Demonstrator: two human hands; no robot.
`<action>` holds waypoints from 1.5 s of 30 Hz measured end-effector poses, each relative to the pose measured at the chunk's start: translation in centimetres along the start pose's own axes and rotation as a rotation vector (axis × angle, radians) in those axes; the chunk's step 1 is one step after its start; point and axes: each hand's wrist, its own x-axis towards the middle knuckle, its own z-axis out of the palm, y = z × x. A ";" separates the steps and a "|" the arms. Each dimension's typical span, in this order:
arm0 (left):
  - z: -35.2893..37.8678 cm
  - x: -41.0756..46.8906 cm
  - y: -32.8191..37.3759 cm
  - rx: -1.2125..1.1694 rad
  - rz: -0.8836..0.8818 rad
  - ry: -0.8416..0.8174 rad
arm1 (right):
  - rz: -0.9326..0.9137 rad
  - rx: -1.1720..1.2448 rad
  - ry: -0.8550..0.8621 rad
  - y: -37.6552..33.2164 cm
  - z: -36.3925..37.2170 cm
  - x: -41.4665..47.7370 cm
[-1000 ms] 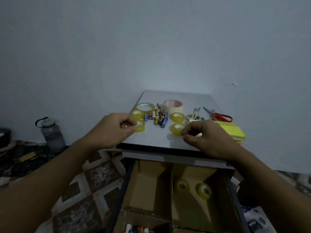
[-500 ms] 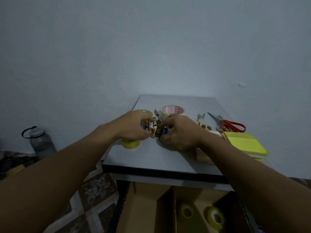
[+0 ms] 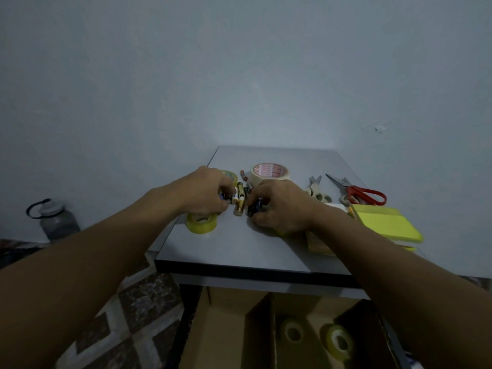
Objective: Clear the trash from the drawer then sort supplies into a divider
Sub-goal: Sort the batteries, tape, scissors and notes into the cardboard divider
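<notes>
Several batteries [image 3: 241,199] lie in a heap in the middle of the grey tabletop [image 3: 239,249]. My left hand [image 3: 205,193] curls its fingers round the batteries at the heap's left side. My right hand [image 3: 279,206] grips dark batteries at the right side. A yellow tape roll [image 3: 201,222] sits under my left wrist. A wide beige tape roll [image 3: 270,171] stands behind the heap. Below the table, the open drawer holds a cardboard divider [image 3: 259,315] with two tape rolls [image 3: 292,332] [image 3: 338,340] in its right compartment.
Red-handled scissors [image 3: 359,194] and small pale scissors [image 3: 316,190] lie at the right of the table, next to yellow sticky-note pads [image 3: 386,225]. A grey water bottle [image 3: 54,219] stands on the patterned floor at the left, by the wall.
Both hands left the small yellow tape rolls near the front, reached forward and closed in on the battery heap. The view tilted up, so less of the drawer shows.
</notes>
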 end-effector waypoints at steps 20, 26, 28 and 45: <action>-0.5 -1.4 1.3 -0.108 0.064 -0.028 | 0.040 0.031 -0.039 0.2 -0.4 -0.7; -0.3 -1.7 1.2 -0.117 0.060 -0.053 | 0.047 0.025 -0.066 0.0 -0.7 -0.7; -0.3 -1.9 1.3 -0.125 0.072 -0.041 | 0.040 0.031 -0.070 0.1 -0.8 -0.7; 0.0 -3.1 1.3 -0.217 0.128 0.054 | 0.044 0.054 -0.053 0.0 -0.8 -0.9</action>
